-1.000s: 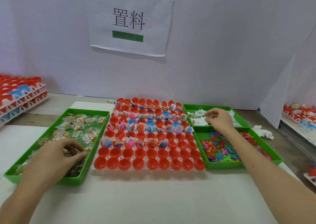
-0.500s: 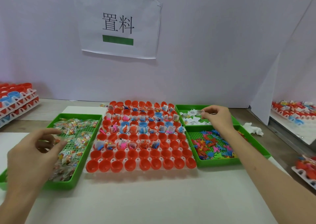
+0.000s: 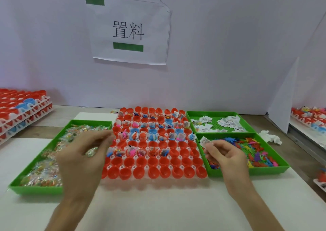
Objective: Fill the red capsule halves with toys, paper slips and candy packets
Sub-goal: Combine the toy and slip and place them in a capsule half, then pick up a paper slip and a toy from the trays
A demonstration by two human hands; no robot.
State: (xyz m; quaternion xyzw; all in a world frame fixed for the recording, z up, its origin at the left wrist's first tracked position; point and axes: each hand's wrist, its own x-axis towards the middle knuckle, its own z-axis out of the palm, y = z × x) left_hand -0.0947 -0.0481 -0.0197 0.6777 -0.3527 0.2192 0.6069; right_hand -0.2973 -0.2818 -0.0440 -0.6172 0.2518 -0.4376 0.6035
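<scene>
Head view: the right hand [image 3: 224, 157] pinches a printed white paper slip [image 3: 204, 141] in curled fingers [image 3: 211, 147], beside glossy round red capsule halves [image 3: 164, 172] on the desk [image 3: 158, 211]. The blurred left hand [image 3: 82, 158] hovers over crinkly clear candy packets [image 3: 40, 174]; its grip cannot be told.

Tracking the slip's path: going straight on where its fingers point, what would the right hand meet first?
Likely the red capsule halves at the tray's right edge; the right hand, pinching a paper slip, points there. Depth unclear.
</scene>
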